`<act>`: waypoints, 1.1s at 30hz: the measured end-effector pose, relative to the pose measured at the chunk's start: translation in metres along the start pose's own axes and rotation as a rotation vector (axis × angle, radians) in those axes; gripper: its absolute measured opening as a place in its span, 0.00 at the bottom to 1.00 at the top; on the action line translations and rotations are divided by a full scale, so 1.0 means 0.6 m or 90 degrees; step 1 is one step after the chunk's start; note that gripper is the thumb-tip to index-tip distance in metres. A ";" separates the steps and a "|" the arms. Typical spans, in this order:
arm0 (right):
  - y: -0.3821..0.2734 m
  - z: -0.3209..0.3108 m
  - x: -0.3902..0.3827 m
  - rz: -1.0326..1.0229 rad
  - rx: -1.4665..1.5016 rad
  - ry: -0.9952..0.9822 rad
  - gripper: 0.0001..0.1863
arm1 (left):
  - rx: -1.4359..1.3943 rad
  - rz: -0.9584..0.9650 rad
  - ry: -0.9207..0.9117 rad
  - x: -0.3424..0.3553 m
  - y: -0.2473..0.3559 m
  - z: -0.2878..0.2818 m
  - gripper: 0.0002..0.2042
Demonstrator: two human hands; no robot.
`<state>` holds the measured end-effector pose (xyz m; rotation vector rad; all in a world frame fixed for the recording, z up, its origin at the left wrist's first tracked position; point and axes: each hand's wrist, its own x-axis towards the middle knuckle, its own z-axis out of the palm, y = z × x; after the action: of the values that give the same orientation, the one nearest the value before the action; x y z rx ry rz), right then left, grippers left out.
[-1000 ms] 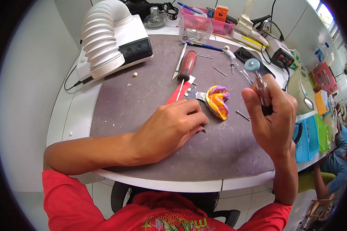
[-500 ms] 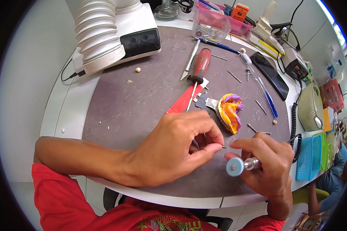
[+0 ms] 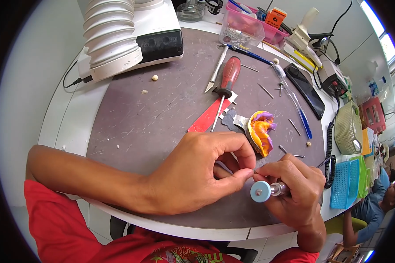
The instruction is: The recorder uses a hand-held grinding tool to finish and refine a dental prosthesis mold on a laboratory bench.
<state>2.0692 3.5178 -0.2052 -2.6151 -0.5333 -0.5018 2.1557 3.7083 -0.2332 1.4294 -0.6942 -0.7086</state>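
My left hand (image 3: 202,173) pinches a tiny thing between thumb and forefinger, too hidden to name. Held in my right hand (image 3: 294,188) is a rotary handpiece (image 3: 280,189) with a metal nose and a round, light-blue end piece (image 3: 260,191). The right thumb and forefinger meet the left fingertips at the tiny thing. Just beyond the hands lies a dental impression (image 3: 261,131) in orange, yellow and purple, on a tray with a metal handle. A red-handled screwdriver (image 3: 230,74) rests across a red strip (image 3: 204,118).
A craft knife (image 3: 216,72), a toothbrush (image 3: 296,101), a phone (image 3: 306,90) and several small metal bits lie beyond. A ribbed suction hose (image 3: 109,39) stands far left, a pink basket (image 3: 272,33) at the back. At right are a coiled cord (image 3: 330,144), a blue basket (image 3: 344,184) and another person (image 3: 373,215).
My right hand has moved slightly left with the handpiece, so its fingertips now meet those of my left hand. The left hand keeps its pinch.
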 end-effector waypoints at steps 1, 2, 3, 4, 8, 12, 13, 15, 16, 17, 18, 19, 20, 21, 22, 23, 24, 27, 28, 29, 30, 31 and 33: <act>-0.001 0.000 0.001 0.005 -0.004 -0.004 0.14 | -0.045 -0.028 -0.006 0.002 0.002 0.000 0.03; -0.003 -0.001 0.002 0.006 -0.007 -0.003 0.14 | -0.046 -0.027 -0.009 0.002 0.002 -0.002 0.03; -0.004 -0.001 0.004 0.012 -0.009 -0.006 0.14 | -0.042 -0.035 -0.021 0.000 0.002 -0.005 0.04; -0.005 -0.001 0.005 0.018 -0.010 -0.009 0.13 | -0.039 -0.044 -0.032 0.000 0.001 -0.008 0.04; -0.004 0.001 0.007 0.012 -0.018 0.006 0.13 | -0.104 -0.072 -0.010 -0.003 -0.001 -0.011 0.06; 0.004 -0.008 0.001 0.080 -0.026 -0.024 0.16 | -0.130 -0.086 0.018 -0.006 0.001 -0.015 0.05; 0.006 -0.008 0.000 0.085 -0.071 -0.037 0.18 | -0.143 -0.093 0.017 -0.007 0.001 -0.015 0.05; 0.008 0.004 0.001 0.098 -0.102 -0.037 0.21 | -0.138 -0.092 0.014 -0.007 0.000 -0.017 0.05; 0.008 0.007 0.001 0.116 -0.136 -0.035 0.24 | -0.133 -0.091 0.005 -0.007 0.001 -0.018 0.05; 0.007 0.004 0.002 0.116 -0.136 -0.036 0.24 | -0.134 -0.091 0.005 -0.007 0.002 -0.019 0.05; 0.005 -0.002 0.002 0.133 -0.118 -0.077 0.28 | -0.124 -0.093 0.012 -0.009 0.003 -0.020 0.05; 0.004 -0.007 0.001 0.150 -0.102 -0.118 0.31 | -0.115 -0.093 0.017 -0.009 0.004 -0.019 0.05; 0.005 -0.006 0.000 0.152 -0.104 -0.119 0.31 | -0.117 -0.092 0.015 -0.009 0.006 -0.019 0.05; 0.006 -0.002 -0.001 0.153 -0.130 -0.103 0.33 | -0.105 -0.093 0.010 -0.009 0.007 -0.019 0.05; 0.005 0.002 -0.002 0.156 -0.155 -0.087 0.35 | -0.093 -0.095 0.005 -0.009 0.007 -0.019 0.04; 0.005 0.005 -0.005 0.159 -0.157 -0.089 0.35 | -0.095 -0.095 0.001 -0.010 0.006 -0.018 0.04; 0.005 0.008 -0.007 0.167 -0.182 -0.081 0.36 | -0.090 -0.083 0.002 -0.010 0.005 -0.017 0.04; 0.003 0.012 -0.008 0.172 -0.217 -0.078 0.37 | -0.081 -0.071 0.004 -0.012 0.003 -0.018 0.04; 0.003 0.013 -0.008 0.171 -0.230 -0.083 0.36 | -0.078 -0.070 0.002 -0.011 0.003 -0.018 0.04; 0.003 0.014 -0.008 0.172 -0.231 -0.084 0.36 | -0.079 -0.071 0.001 -0.011 0.002 -0.017 0.04; 0.004 0.014 -0.009 0.165 -0.242 -0.083 0.36 | -0.077 -0.072 0.004 -0.010 0.000 -0.016 0.04; 0.003 0.015 -0.009 0.156 -0.252 -0.082 0.35 | -0.074 -0.072 0.007 -0.010 0.000 -0.016 0.04; 0.003 0.016 -0.010 0.153 -0.251 -0.082 0.35 | -0.075 -0.070 0.006 -0.012 0.002 -0.015 0.04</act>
<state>2.0674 3.5191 -0.2162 -3.0508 -0.1629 -0.3933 2.1585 3.7194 -0.2324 1.3694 -0.5608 -0.8147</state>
